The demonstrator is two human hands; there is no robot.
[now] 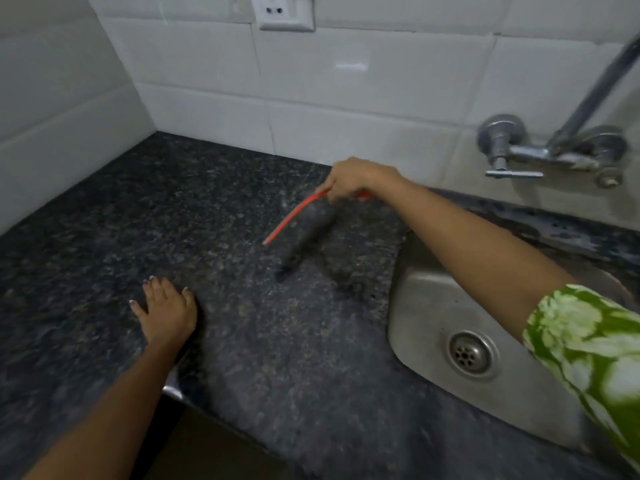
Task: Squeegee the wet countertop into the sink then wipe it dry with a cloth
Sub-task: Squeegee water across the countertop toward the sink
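Note:
A dark speckled granite countertop [214, 209] fills the middle of the head view. My right hand [356, 180] is closed around a squeegee [294, 216] with a red frame and a dark blade. The blade slants down to the left and its lower edge rests on the counter, left of the sink. The squeegee is blurred by motion. My left hand [166, 306] lies flat on the counter near the front, fingers spread, holding nothing. A steel sink [433, 306] with a round drain [471, 353] sits at the right. No cloth is in view.
White tiled walls meet in a corner at the back left. A wall socket [285, 12] sits high on the back wall. A chrome wall tap [540, 150] with a spout hangs above the sink. The counter's front edge runs along the bottom.

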